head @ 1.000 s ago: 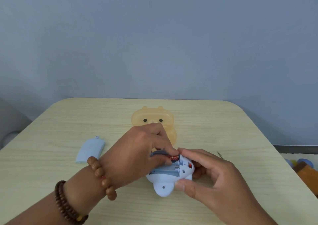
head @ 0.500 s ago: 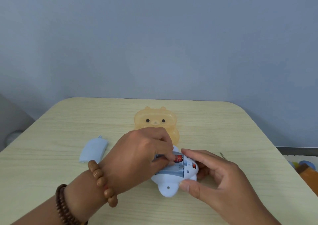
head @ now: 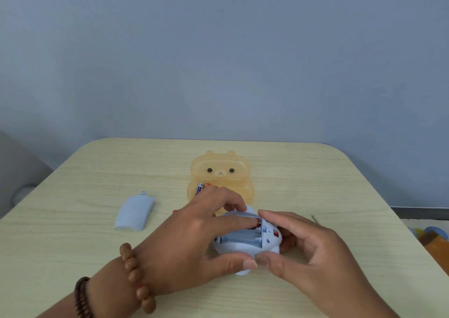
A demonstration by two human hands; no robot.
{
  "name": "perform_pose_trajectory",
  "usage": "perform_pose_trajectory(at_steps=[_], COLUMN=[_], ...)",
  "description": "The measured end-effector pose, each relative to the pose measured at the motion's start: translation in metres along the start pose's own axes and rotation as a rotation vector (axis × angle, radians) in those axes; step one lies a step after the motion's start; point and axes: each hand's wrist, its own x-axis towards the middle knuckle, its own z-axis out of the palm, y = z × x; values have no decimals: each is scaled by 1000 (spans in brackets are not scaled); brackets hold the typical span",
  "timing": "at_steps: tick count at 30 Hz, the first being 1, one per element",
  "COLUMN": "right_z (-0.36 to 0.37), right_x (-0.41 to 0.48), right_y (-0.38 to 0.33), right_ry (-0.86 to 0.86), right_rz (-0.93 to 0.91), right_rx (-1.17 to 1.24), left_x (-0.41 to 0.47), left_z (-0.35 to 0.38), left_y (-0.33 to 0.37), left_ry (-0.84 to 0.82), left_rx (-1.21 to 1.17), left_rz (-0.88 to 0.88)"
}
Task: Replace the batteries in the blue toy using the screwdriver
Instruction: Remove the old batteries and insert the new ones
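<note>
The blue toy (head: 245, 249) lies underside up near the table's front, its battery compartment open. My left hand (head: 194, 240) lies over its left side, index finger pressing a battery (head: 257, 223) into the far slot and thumb at the toy's near edge. My right hand (head: 308, 252) grips the toy from the right, thumb on the near edge and fingers round the far side. The near slot shows bare springs. The detached blue battery cover (head: 134, 214) lies to the left. A thin metal screwdriver tip (head: 315, 219) pokes out behind my right hand.
An orange bear-shaped translucent case (head: 221, 179) stands open behind the toy, with batteries (head: 201, 187) inside it. The pale wooden table (head: 315, 172) has rounded corners. Coloured objects (head: 432, 237) lie off the table's right edge. A blue wall rises behind.
My left hand has flattened out: its index finger now presses the battery down into the far slot, and its thumb has come round to the toy's near edge beside my right thumb.
</note>
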Motion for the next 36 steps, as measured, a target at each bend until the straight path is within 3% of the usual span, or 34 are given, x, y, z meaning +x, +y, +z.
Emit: perform_pose_trajectory(at_steps=[7,11,16,28,36], right_z=[0,0,0,2,2], right_x=[1,1,1,1,1], right_y=[-4,-4,-6,-7,-5], right_ry=[-16,-31,-30,-13,-3], right_rz=[3,-10,-17,-6,-4], right_rx=[-15,-37,-48,-24,-6], left_x=[4,-2,-26,-21,2], left_z=[-7,-53,-78,-69,-69], left_y=[0,-14,-45,-47,-6], left_ry=[-35,65,-248,-258,44], left_rx=[-20,-110,138,192,74], left_rz=[-17,-205,-451,-436,-262])
